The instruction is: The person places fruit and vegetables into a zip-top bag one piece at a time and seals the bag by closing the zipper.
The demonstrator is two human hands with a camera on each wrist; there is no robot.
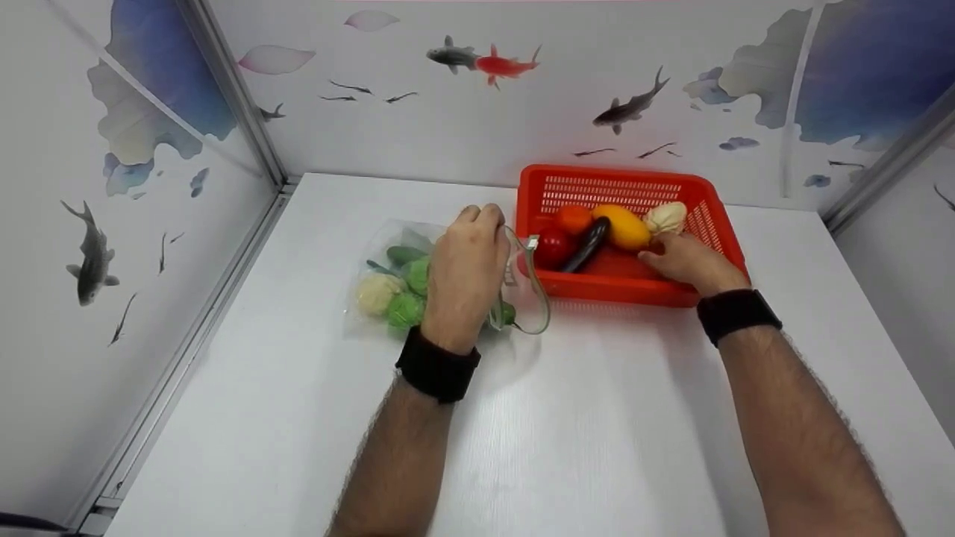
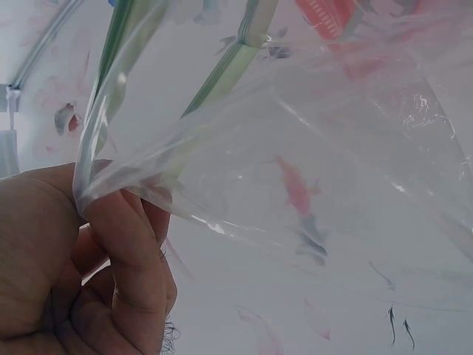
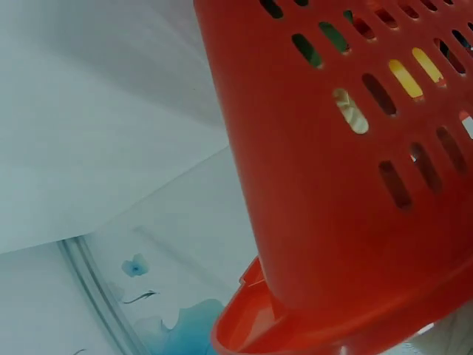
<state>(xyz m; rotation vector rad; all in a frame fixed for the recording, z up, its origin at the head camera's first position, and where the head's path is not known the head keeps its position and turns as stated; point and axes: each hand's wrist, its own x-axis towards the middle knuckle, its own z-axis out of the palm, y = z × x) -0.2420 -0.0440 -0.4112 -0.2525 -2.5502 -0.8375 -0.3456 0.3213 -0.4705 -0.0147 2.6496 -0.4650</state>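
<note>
My left hand (image 1: 466, 272) pinches the edge of a clear zip bag (image 2: 244, 200), whose green zip strip (image 1: 536, 283) loops open toward the basket. Inside the bag lie a cauliflower (image 1: 379, 293), round green vegetables (image 1: 405, 309) and a long dark-green vegetable (image 1: 405, 256). My right hand (image 1: 690, 261) reaches over the near right side of a red basket (image 1: 619, 287), thumb and fingers apart, fingertips right at a cream-coloured bulb-shaped vegetable (image 1: 665, 218). Beside it in the basket are a yellow oval fruit (image 1: 623, 227), an eggplant (image 1: 588, 245), a tomato (image 1: 553, 247) and an orange fruit (image 1: 574, 218).
The basket stands at the back of a white table (image 1: 567, 447), against the rear panel (image 1: 448, 134) printed with fish. Its slotted wall (image 3: 332, 185) fills much of the right wrist view. Side panels (image 1: 45, 358) enclose the table at left and right.
</note>
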